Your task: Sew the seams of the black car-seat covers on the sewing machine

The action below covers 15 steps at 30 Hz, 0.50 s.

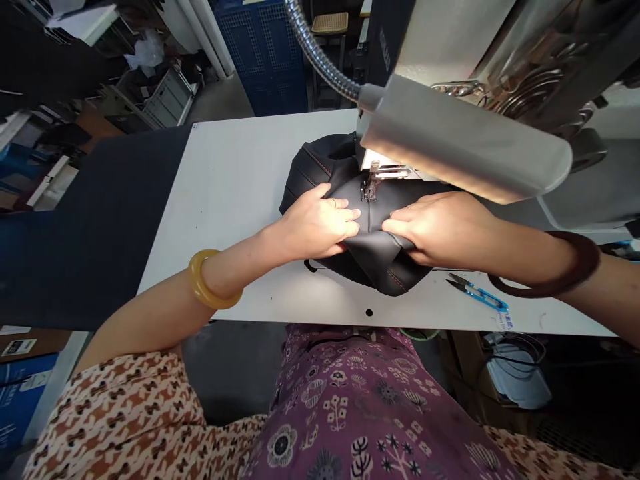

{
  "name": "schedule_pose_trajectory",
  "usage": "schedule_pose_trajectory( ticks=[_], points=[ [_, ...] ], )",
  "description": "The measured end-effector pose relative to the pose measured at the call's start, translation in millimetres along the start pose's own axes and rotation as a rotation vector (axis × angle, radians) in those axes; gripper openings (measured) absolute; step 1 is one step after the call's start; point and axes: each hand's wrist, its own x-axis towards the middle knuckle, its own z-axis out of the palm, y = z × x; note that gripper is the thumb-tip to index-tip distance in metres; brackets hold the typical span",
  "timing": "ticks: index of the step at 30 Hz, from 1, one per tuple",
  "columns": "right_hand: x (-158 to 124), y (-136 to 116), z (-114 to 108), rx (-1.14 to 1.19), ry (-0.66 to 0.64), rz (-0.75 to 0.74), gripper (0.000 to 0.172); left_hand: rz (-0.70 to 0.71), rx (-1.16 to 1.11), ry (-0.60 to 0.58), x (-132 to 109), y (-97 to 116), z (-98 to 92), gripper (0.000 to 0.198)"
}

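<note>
A black leather-like piece (345, 167) with stitched seams lies bunched beneath the presser foot (369, 190) of a sewing machine. My left hand (320, 220) rests on the piece just left of the foot, its fingers spread and pressing on the material. On the other side, my right hand (435, 227) has its fingers closed on a fold of the same piece. A seam runs from the foot toward me between both hands. The underside of the piece and the right fingertips are partly hidden.
Blue-handled thread snips (477, 292) lie on the white table (230, 193) right of the piece. A lamp head (465, 140) on a flexible metal neck hangs low over the machine. A dark surface (100, 220) adjoins the table's left edge.
</note>
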Motion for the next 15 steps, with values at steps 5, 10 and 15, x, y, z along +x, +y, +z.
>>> schedule_pose_trajectory(
  ticks=[5, 10, 15],
  points=[
    [8.5, 5.4, 1.1, 0.026, 0.065, 0.018, 0.021, 0.024, 0.018, -0.007, 4.1, -22.3, -1.0, 0.033],
    [2.0, 7.7, 7.5, 0.196, 0.148, 0.029, 0.033, 0.101, -0.020, 0.012, 8.7, -23.0, -4.4, 0.028],
    [-1.6, 6.4, 1.0, 0.264, 0.204, -0.065, 0.040, 0.247, 0.026, -0.044, 13.3, -13.4, -6.1, 0.022]
  ],
)
